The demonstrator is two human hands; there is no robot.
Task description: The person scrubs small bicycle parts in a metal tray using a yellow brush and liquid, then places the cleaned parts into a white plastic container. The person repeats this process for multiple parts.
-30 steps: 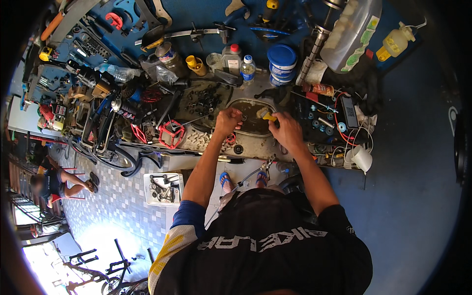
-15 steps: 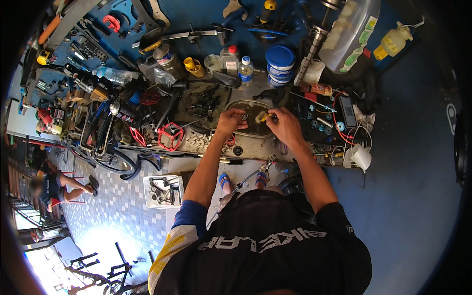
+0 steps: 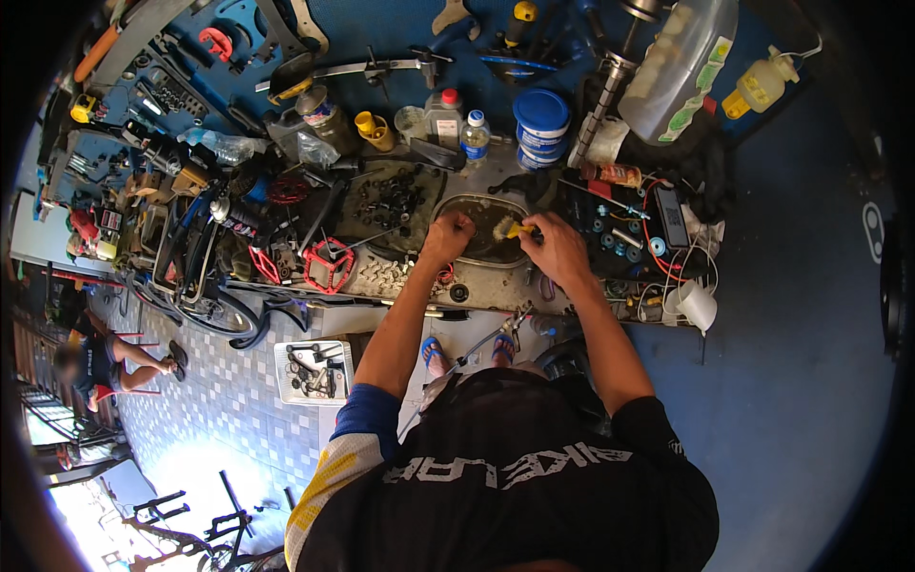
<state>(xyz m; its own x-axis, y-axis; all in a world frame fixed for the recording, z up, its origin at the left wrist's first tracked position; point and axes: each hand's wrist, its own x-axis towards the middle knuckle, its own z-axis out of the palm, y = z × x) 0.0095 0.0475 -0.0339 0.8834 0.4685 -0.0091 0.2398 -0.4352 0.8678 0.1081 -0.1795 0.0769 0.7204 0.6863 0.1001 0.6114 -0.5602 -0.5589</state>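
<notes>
Over a shallow metal tray (image 3: 522, 212) with dark liquid in it, both my hands are at work. My right hand (image 3: 555, 246) is closed on the yellow handle of a brush (image 3: 505, 228), whose pale bristles point left over the tray. At the tray's left side, my left hand (image 3: 446, 238) has its fingers curled together. The small round metal part seen in them a moment ago is now mostly hidden by the fingers. A dark mat (image 3: 367, 212) with several small dark parts lies left of the tray.
Red pedals (image 3: 329, 265) and silver parts (image 3: 386, 276) lie left on the bench. Along the back stand bottles (image 3: 475, 135) and a blue-lidded tub (image 3: 542, 112). A phone (image 3: 672, 217) with cables lies right. A white basket (image 3: 313, 372) of parts is on the floor; a person (image 3: 95, 357) sits far left.
My left hand has turned and its fingers have curled in, covering the small round metal part. The brush in my right hand has shifted slightly, showing more of its yellow handle.
</notes>
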